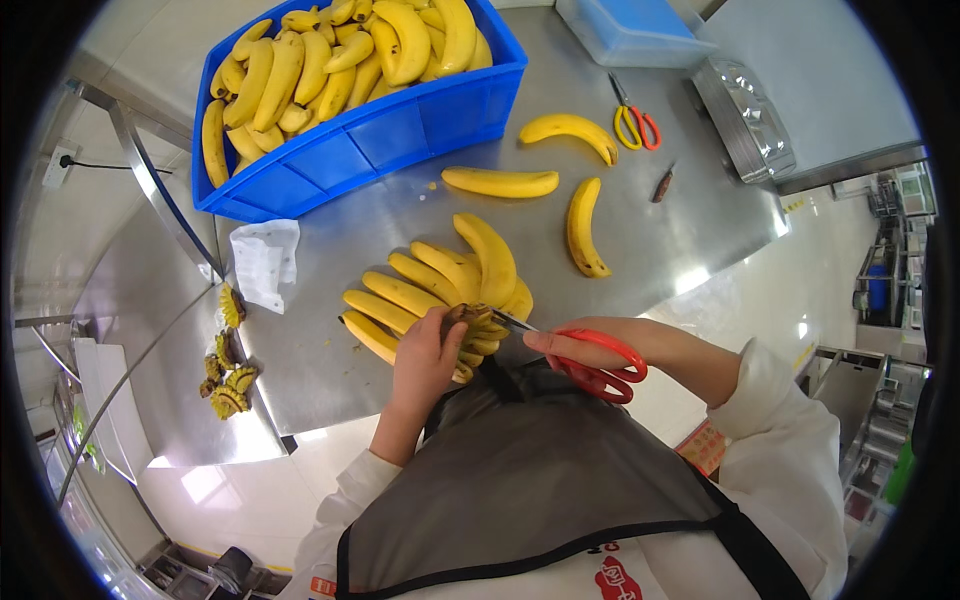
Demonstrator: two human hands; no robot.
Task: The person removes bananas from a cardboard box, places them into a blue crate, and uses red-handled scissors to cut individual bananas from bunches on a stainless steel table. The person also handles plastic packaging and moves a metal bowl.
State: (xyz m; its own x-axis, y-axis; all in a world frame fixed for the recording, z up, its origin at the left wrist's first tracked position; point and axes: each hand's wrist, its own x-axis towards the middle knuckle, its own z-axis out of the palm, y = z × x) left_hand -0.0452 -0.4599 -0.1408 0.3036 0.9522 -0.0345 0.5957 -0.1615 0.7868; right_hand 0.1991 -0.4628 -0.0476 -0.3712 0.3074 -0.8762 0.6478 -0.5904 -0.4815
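A large bunch of yellow bananas lies on the steel table at its near edge. My left hand grips the bunch by its brown crown. In my right hand are red-handled scissors, their blades at the crown where the stems meet. How far apart the blades are is hard to see. Beyond the bunch lie three single bananas: one crosswise, one curved behind it, and one pointing towards me on the right.
A blue crate full of bananas stands at the back left. Cut crowns and a white wrapper lie left. Scissors with yellow and red handles, a small knife, metal trays and a plastic bin are at the right.
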